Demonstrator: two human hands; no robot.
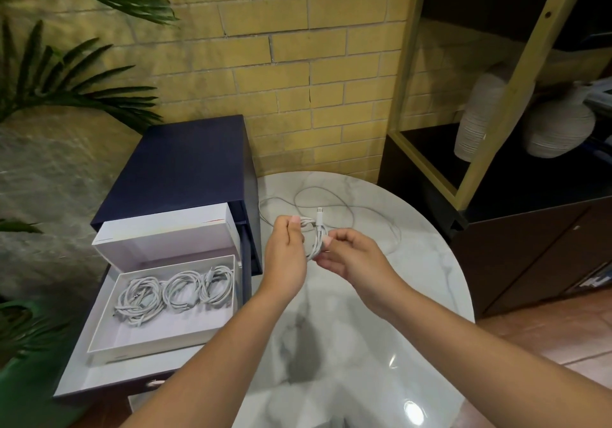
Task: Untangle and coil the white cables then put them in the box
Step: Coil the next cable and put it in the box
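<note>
Our left fingers (294, 220) curl round the top of the coil (314, 244), thumb and fingertips pinching its loops together so that they cannot spring apart. Our right fingers (328, 240) pinch the same coil lower down, steadying the turns from the other side. A plug (319, 213) stands up out of the bundle between the two grips; we judge it is the free end, kept out so it can be wrapped or tucked last. The left hand (288, 257) and right hand (351, 260) hold the coil in the air to the right of the box (155, 346), above the table (381, 311), where there is room to wind. Farther right of the box and beyond it, loose cable (334, 192) sprawls in wide loops on the marble. We cannot tell whether it is this coil's tail or a separate cable. The box lies open in a drawer (82, 371), with three stored coils (175, 292) side by side along its far half. That leaves its near floor bare, which we take as the place for this one. The lid (165, 229) rests just behind the box, out of the way.
</note>
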